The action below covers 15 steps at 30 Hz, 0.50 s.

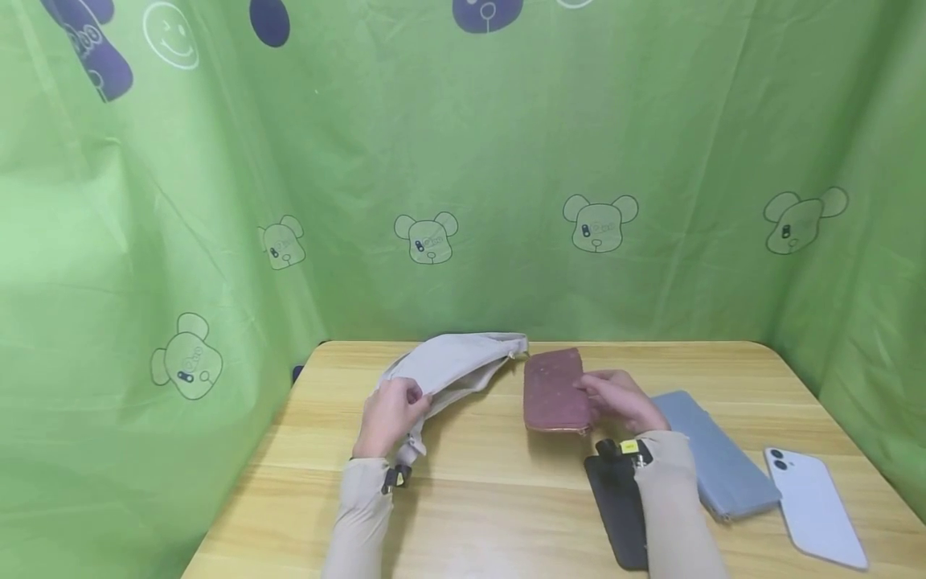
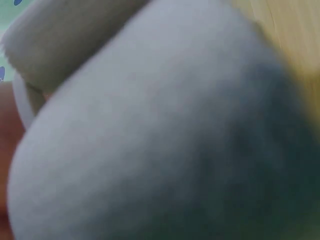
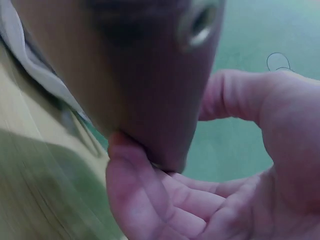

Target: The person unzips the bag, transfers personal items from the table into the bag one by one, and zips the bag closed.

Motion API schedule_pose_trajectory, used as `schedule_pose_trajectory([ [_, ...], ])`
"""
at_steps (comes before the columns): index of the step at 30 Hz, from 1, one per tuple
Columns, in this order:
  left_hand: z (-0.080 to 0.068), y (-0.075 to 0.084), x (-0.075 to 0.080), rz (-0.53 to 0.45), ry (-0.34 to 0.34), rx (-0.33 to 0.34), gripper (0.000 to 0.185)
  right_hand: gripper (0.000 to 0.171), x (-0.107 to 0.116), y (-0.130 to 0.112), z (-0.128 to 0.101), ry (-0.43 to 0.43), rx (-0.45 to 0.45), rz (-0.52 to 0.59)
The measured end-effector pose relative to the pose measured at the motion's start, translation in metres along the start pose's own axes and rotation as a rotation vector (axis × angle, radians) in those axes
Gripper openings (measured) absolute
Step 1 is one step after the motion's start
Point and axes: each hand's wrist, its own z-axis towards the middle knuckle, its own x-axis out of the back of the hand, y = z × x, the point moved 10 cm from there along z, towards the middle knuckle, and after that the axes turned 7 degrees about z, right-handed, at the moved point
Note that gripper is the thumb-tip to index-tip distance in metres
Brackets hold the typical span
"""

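My left hand grips the near side of a pale grey cloth bag, which has a curved shape and a long opening facing right. In the left wrist view, the blurred bag cloth fills most of the picture. Just right of the bag, a dark red wallet is tilted up above the table. My right hand pinches its right edge between thumb and fingers. The right wrist view has the wallet up close, with a metal ring at its upper corner.
A flat black object lies under my right forearm, partly covered by it. Farther right are a blue-grey pouch and a white phone, its camera side up. Green curtain surrounds the wooden table at the back and sides.
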Motion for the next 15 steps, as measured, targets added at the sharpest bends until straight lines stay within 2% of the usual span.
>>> schedule_pose_trajectory([
  [7, 0.000, 0.002, 0.006, -0.011, 0.050, 0.004, 0.014, 0.051, -0.023, -0.009, -0.002, -0.128, 0.016, 0.110],
  [15, -0.001, 0.003, 0.005, 0.004, 0.055, -0.001, 0.014, 0.053, -0.048, -0.011, 0.001, -0.219, 0.009, 0.171],
])
